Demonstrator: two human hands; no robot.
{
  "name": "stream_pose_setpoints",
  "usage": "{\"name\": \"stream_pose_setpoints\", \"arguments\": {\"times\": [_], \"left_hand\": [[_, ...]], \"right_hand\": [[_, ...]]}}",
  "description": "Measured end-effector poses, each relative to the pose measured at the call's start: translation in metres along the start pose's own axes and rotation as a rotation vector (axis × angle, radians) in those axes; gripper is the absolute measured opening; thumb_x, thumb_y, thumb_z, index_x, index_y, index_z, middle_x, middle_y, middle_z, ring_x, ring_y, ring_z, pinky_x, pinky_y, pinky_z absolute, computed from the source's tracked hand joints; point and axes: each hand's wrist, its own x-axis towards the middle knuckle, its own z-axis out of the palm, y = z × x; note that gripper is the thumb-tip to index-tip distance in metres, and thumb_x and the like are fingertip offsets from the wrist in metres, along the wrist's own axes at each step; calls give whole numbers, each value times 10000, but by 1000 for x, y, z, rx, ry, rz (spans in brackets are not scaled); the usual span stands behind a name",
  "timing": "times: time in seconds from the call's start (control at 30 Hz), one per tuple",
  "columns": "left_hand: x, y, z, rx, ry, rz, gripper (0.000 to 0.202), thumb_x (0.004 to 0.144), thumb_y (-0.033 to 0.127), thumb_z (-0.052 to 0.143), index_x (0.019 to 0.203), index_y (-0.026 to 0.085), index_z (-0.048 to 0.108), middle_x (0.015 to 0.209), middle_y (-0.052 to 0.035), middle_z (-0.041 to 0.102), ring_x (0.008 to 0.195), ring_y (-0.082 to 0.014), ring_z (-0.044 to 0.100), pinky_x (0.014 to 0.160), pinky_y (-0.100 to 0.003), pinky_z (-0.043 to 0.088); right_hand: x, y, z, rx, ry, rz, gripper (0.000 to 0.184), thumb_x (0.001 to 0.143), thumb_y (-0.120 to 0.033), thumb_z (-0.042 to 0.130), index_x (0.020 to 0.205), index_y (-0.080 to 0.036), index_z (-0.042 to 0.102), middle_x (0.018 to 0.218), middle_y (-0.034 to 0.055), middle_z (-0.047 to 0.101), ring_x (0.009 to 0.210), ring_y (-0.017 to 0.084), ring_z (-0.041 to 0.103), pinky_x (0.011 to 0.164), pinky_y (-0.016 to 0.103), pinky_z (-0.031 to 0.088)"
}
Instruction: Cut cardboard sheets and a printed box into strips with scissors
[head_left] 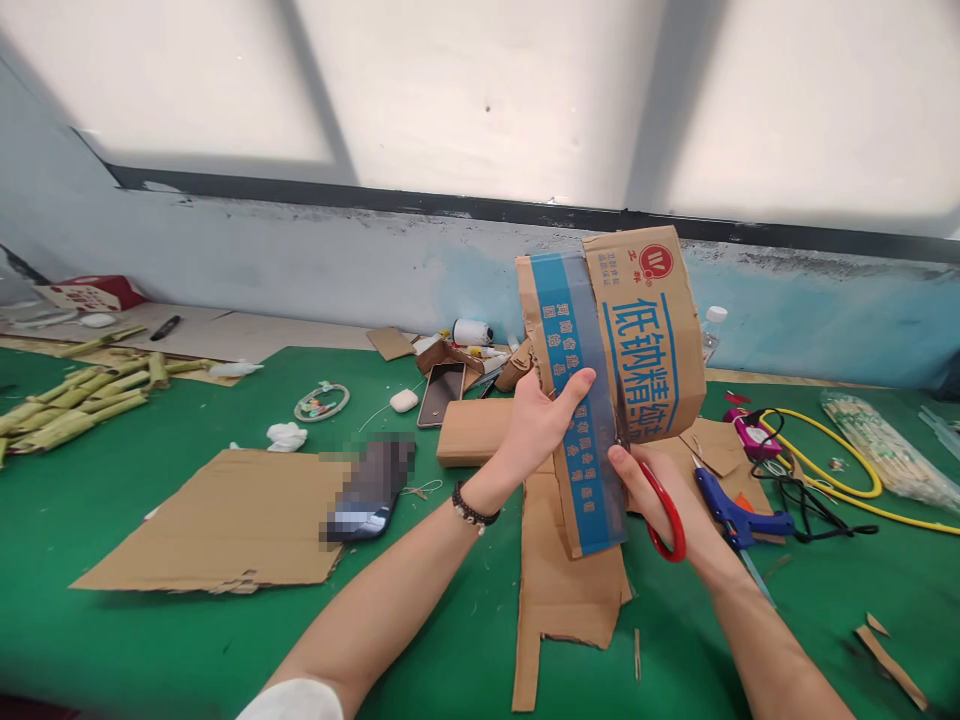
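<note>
A piece of printed brown cardboard (pixel 651 330) with blue lettering and a red round logo is held up above the table. My left hand (pixel 541 418) grips its left part, the thumb lying across a blue printed band. In my right hand (pixel 651 490) is a pair of scissors with red handles (pixel 669 520). The scissors stand at the lower end of a slit between the blue-banded strip and the lettered part; the blades are mostly hidden by the cardboard. Beneath my hands lies a cut cardboard piece (pixel 570 590).
A flat cardboard sheet (pixel 217 520) and a dark phone (pixel 375 490) lie on the left. A blue glue gun (pixel 739 510), a yellow hose (pixel 862 470) and a bag of sticks (pixel 892 445) are on the right. Green stalks (pixel 82 400) lie far left; a smartphone (pixel 441 394) lies behind.
</note>
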Motion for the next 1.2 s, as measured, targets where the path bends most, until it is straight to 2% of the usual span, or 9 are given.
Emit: {"name": "stream_pose_setpoints", "arguments": {"times": [0.13,0.33,0.57,0.7,0.8,0.9,1.0,1.13,1.2], "left_hand": [[0,0,1,-15,4,-15,545,933,671,868,1198,198,812,1413,-128,841,1357,-378,782,1179,-488,640],[-1,-2,1,-40,17,-14,535,949,646,860,1237,198,805,1442,-129,828,1406,-375,758,1184,-488,641],[-1,-2,1,-43,-4,-40,586,962,668,838,1314,201,800,1408,-116,844,1317,-373,804,1103,-478,687],[2,-5,-1,-56,14,-43,550,952,637,861,1280,197,815,1396,-108,851,1308,-367,807,1105,-463,687],[4,-8,-4,-45,8,-63,553,945,638,868,1268,191,823,1349,-110,868,1240,-368,832,1046,-462,711],[3,-6,-4,-37,-17,-75,554,951,640,863,1278,194,825,1354,-114,865,1270,-374,823,1057,-465,708],[1,-2,-2,-42,-29,-79,560,944,635,872,1285,193,822,1385,-119,854,1315,-384,804,1084,-472,698],[1,-2,-2,-67,-60,-100,568,944,644,871,1277,186,822,1388,-126,852,1257,-386,827,1052,-480,713],[2,-2,-4,-82,-51,-80,552,957,633,866,1280,187,822,1421,-123,839,1305,-383,810,1108,-483,691]], "right_hand": [[-1,4,1,-13,-22,55,752,980,-938,514,687,-246,488,657,-12,478,657,172,420,582,310,341],[-2,2,2,-41,31,-5,758,1017,-918,473,632,-269,409,624,-6,468,628,169,396,572,323,313],[-4,9,11,21,22,-30,737,1087,-834,480,618,-266,449,567,-9,533,565,177,472,563,330,349],[-2,11,14,60,13,22,754,1060,-880,471,614,-273,439,549,-8,510,542,176,460,533,325,353],[0,12,12,67,-30,45,765,1025,-933,462,675,-255,521,626,11,578,601,188,493,545,315,401],[-1,9,6,139,-110,33,712,1030,-907,505,836,-237,644,786,47,703,758,248,635,661,341,546],[-5,3,0,204,-158,30,641,1036,-856,574,908,-239,691,890,74,774,934,320,743,843,407,645],[-10,-4,-2,265,-220,32,631,1031,-835,623,1124,-234,793,1141,113,852,1106,361,786,1030,479,663],[-11,-5,-2,308,-237,30,639,1049,-817,615,1280,-254,810,1292,116,851,1197,366,784,1128,500,637]]}}
